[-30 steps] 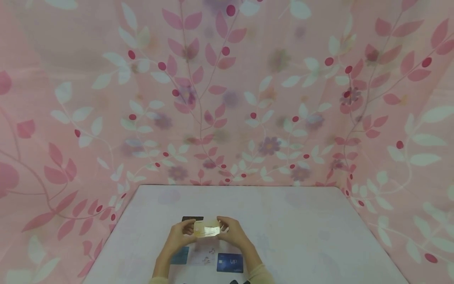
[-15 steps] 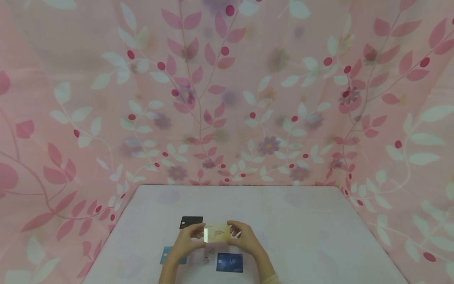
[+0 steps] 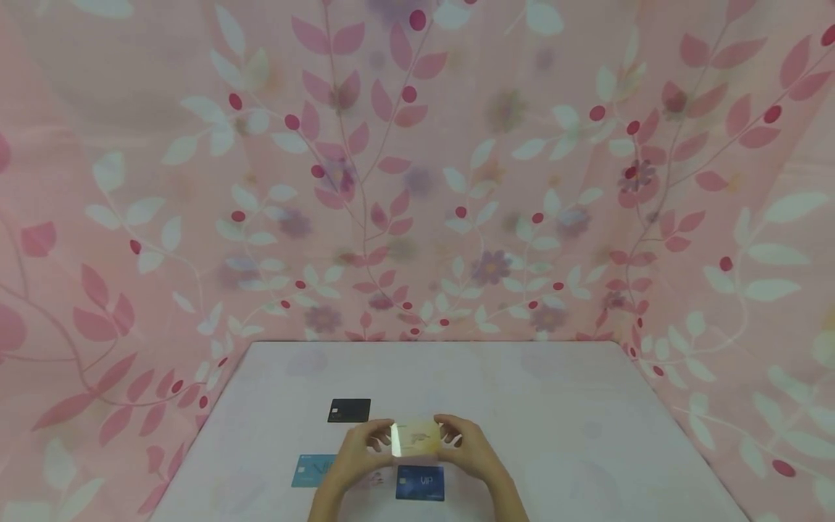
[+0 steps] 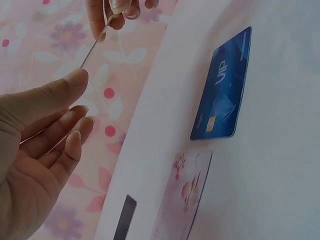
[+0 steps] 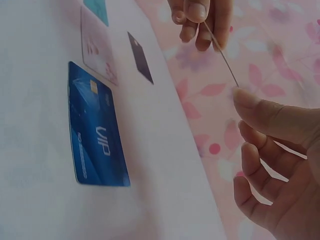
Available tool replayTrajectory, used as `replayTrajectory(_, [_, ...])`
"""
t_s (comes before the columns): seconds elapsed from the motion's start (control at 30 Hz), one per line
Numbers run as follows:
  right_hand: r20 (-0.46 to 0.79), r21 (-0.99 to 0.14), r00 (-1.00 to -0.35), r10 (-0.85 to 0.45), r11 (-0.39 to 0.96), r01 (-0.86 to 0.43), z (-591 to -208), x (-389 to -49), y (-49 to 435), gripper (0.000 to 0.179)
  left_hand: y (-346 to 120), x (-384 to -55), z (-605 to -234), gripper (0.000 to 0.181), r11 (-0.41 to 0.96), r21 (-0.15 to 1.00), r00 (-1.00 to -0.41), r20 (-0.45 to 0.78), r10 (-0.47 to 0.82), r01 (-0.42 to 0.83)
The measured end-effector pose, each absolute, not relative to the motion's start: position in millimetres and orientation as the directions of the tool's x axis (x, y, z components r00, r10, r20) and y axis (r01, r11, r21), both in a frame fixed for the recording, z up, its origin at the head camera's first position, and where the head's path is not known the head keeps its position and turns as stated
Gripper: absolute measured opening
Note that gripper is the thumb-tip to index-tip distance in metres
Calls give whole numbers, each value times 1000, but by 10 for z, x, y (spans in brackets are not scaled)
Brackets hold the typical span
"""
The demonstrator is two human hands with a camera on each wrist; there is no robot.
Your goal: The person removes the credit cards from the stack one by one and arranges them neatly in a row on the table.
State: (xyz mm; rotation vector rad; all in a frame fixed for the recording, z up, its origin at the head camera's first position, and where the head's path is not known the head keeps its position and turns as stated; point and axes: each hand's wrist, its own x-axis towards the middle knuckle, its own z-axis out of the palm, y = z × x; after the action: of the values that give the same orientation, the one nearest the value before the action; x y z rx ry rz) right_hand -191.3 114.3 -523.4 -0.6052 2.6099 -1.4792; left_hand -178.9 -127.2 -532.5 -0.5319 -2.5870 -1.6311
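A pale gold card [image 3: 417, 438] is held up above the table between my two hands, its printed face towards the head camera and a bright glare along its left side. My left hand [image 3: 364, 449] pinches the card's left edge. On the right edge, my right hand [image 3: 468, 449] pinches it too. Both wrist views show the card edge-on as a thin line [image 4: 90, 53], with thumbs at its ends and the other fingers loosely bent. Beneath the hands lies a dark blue VIP card [image 3: 420, 483]. A pink-white card [image 5: 96, 45] with a floral print lies beside it, mostly covered by my left hand in the head view.
A black card [image 3: 349, 410] lies farther back on the white table [image 3: 554, 420]. At the left is a light blue VIP card [image 3: 312, 470], partly behind my left hand. Pink floral cloth [image 3: 417, 181] stands behind and along both sides of the table.
Both hands have moved right and a little nearer with the gold card, and its glare has shrunk to the left side. The black and light blue cards are now less covered.
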Motion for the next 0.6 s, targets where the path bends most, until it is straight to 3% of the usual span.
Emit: replayTrajectory(0.6, [107,-846,-945,-310,471,-251,-5292,-1727,1541,62,-834,-1757,-5534,59,341,872,-921,256,294,351])
